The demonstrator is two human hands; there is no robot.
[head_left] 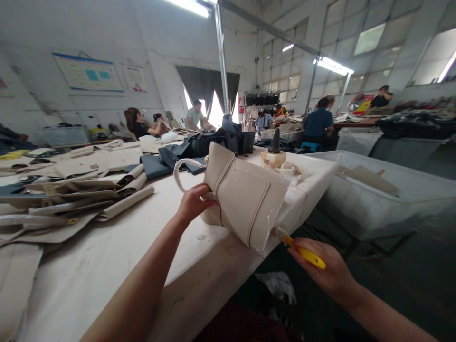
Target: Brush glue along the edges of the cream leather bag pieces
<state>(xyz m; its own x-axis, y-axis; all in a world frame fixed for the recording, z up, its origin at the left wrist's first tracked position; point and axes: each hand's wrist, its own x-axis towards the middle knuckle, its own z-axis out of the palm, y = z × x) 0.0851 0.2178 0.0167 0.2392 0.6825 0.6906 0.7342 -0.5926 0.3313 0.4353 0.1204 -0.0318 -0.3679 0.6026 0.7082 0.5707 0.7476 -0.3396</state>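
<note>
A beige handbag (245, 190) lies tilted at the table's front edge, its bottom edge toward the right and smeared with white glue. My left hand (195, 202) is closed on the bag near its top, by the looped handle (180, 175). In my right hand (320, 266) is a glue brush with a yellow handle (309, 256). Its bristles (278, 232) touch or nearly touch the glued edge of the bag. Behind the bag stands a glue-crusted container with a dark cone-shaped top (274, 147).
Beige bag pieces (81, 199) are piled on the left of the white table (117, 256). Dark blue bags (213, 142) lie at its far side. To the right stands a large white bin (388, 204) holding a beige piece. Several people work in the background.
</note>
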